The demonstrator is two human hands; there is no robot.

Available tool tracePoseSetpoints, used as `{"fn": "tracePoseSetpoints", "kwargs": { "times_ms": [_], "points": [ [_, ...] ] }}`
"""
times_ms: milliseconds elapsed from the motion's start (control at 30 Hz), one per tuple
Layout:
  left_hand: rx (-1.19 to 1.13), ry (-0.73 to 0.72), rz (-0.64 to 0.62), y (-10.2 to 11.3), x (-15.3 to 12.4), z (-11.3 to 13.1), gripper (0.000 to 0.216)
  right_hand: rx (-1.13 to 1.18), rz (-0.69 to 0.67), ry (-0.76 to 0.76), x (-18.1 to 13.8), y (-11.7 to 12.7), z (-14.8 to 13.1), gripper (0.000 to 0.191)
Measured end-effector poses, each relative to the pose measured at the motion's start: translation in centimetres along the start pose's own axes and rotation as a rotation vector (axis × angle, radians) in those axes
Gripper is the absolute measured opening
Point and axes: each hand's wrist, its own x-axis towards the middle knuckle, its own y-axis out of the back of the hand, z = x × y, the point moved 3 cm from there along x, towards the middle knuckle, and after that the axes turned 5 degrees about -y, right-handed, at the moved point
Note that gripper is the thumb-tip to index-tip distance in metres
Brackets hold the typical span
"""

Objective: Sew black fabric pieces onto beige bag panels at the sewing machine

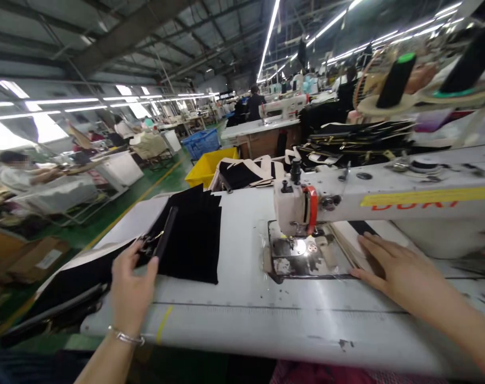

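Observation:
My left hand [132, 277] is at the near edge of a pile of black fabric pieces [194, 234] on the left of the sewing table. Its thumb and fingers are apart, touching the pile beside a narrow dark strip [166, 232] and small metal fittings [148, 244]. Flat on a stack of cream pieces [346, 240] with a black band lies my right hand [394, 266], fingers spread, beneath the sewing machine's arm [398, 194]. The lit needle plate [300, 256] sits between my hands; no fabric shows on it.
Behind the table stand a yellow bin [210, 162] and a blue crate [201, 143]. Black pieces with zips [354, 138] are heaped behind the machine. Thread cones [396, 82] rise at upper right. Other people work at left and farther back.

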Motion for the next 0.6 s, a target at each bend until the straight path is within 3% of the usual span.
{"fn": "tracePoseSetpoints", "kwargs": {
  "times_ms": [167, 267, 467, 600],
  "points": [
    [-0.319, -0.315, -0.305, -5.0, -2.1, 10.9, 0.031, 0.000, -0.073, 0.055, 0.9, 1.4, -0.1, 0.067],
    [-0.444, -0.425, -0.468, -6.8, -3.4, 15.3, 0.032, -0.023, -0.048, 0.024, 1.1, 2.7, -1.4, 0.050],
    [-0.603, -0.465, -0.682, -8.1, -6.0, 18.7, 0.031, -0.102, 0.053, -0.084, 0.9, 3.9, -3.9, 0.034],
    [-0.642, -0.448, -0.740, -8.2, -6.7, 19.2, 0.031, -0.103, 0.090, -0.051, -0.8, 5.8, -3.1, 0.036]
  ]
}}
